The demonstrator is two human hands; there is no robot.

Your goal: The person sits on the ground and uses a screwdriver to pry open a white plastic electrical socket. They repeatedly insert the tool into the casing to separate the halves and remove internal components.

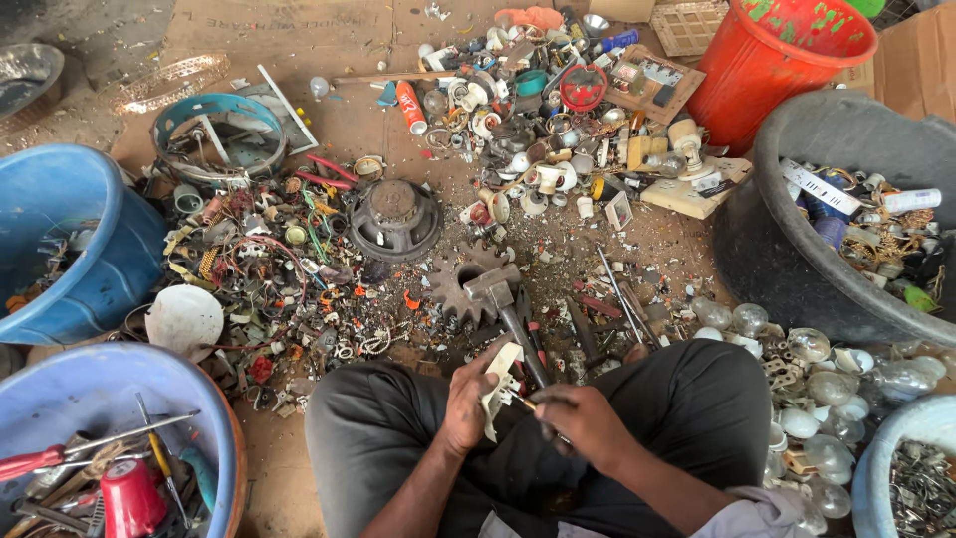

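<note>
I sit cross-legged in dark trousers on a cardboard-covered floor. My left hand (468,399) grips a small cream plastic part (501,384) held upright over my lap. My right hand (586,423) is closed on a thin tool whose tip touches that part; the tool itself is mostly hidden. Just ahead of my hands a hammer (501,299) lies with its head resting on a dark toothed gear (460,286), its handle pointing back at me.
Scrap covers the floor: wires and small parts at left, a round speaker (395,216), sockets and fittings ahead, light bulbs (809,394) at right. Blue tubs (75,234) stand at left, one holding tools (100,468). A red bucket (777,65) and black tub (797,254) stand at right.
</note>
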